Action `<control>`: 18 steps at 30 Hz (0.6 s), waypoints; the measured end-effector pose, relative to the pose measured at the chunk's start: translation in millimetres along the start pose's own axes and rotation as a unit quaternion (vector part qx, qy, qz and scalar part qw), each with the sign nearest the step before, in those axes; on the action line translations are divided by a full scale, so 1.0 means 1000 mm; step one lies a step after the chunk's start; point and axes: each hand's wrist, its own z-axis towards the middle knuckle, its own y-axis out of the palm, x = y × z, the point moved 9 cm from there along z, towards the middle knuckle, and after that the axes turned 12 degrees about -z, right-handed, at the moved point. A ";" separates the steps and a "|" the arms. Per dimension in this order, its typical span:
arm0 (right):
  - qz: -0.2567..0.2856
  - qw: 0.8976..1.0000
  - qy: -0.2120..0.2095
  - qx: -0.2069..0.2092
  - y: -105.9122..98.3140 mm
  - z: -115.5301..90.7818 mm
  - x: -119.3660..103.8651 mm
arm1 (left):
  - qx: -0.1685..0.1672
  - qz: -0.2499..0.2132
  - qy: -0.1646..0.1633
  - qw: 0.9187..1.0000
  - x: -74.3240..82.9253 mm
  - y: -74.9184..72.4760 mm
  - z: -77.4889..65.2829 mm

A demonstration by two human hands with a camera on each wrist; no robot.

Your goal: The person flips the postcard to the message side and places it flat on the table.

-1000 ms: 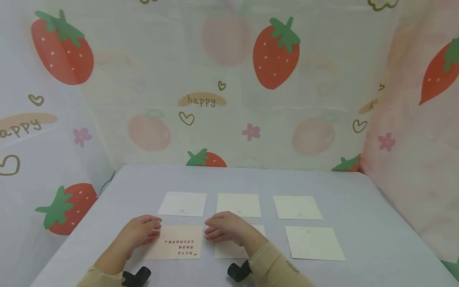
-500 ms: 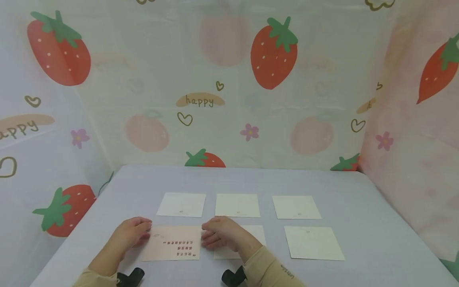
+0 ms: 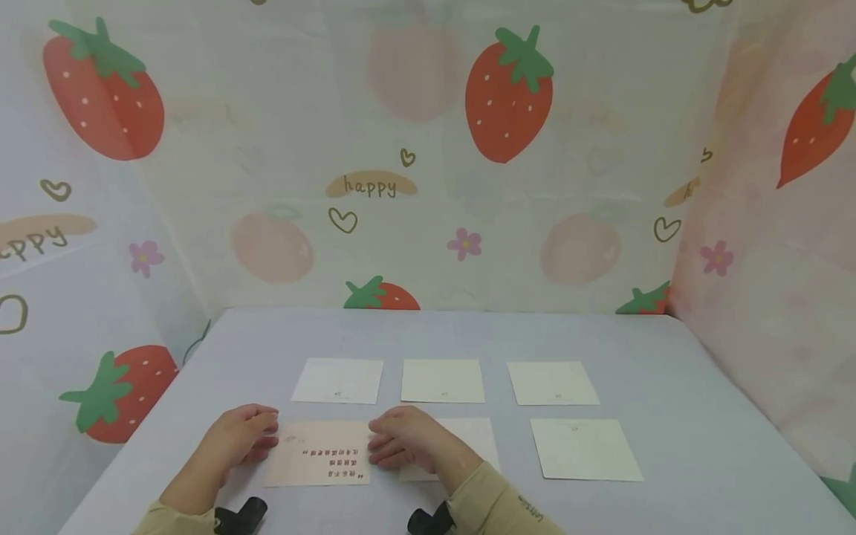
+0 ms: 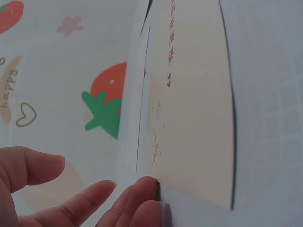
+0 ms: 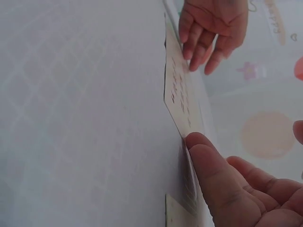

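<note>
A pale pink card [image 3: 317,453] printed with brown characters lies flat at the front left of the table, the lettering upside down from the head view. At its left edge is my left hand [image 3: 241,438], fingers loosely bent; in the left wrist view its lower fingertips [image 4: 147,184] are by the card's corner. My right hand [image 3: 404,442] is at the opposite edge, its fingertips [image 5: 194,140] touching the card's border in the right wrist view. Neither hand grips it. Under the right forearm, a cream card [image 3: 468,438] is partly hidden.
Three blank-looking pale cards form a back row: left [image 3: 339,381], middle [image 3: 443,381] and right [image 3: 553,383]. Another cream card [image 3: 586,450] lies at the front right. A strawberry-print cloth [image 3: 428,148] walls the white table [image 3: 669,394] behind and at both sides.
My left hand has drawn left, off the printed card's left edge, uncovering its corner drawing. My right hand has shifted slightly left, and the printed card has slid a little left.
</note>
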 end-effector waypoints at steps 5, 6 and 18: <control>-0.009 1.000 0.008 0.024 -0.008 0.000 0.003 | 0.000 -0.009 -0.003 1.000 -0.001 0.000 0.001; -0.009 1.000 0.010 0.028 -0.010 0.000 0.004 | 0.001 -0.011 -0.003 1.000 -0.001 0.000 0.002; 0.010 0.999 0.022 0.025 -0.011 -0.001 0.005 | -0.007 -0.042 -0.013 0.999 -0.004 0.000 0.004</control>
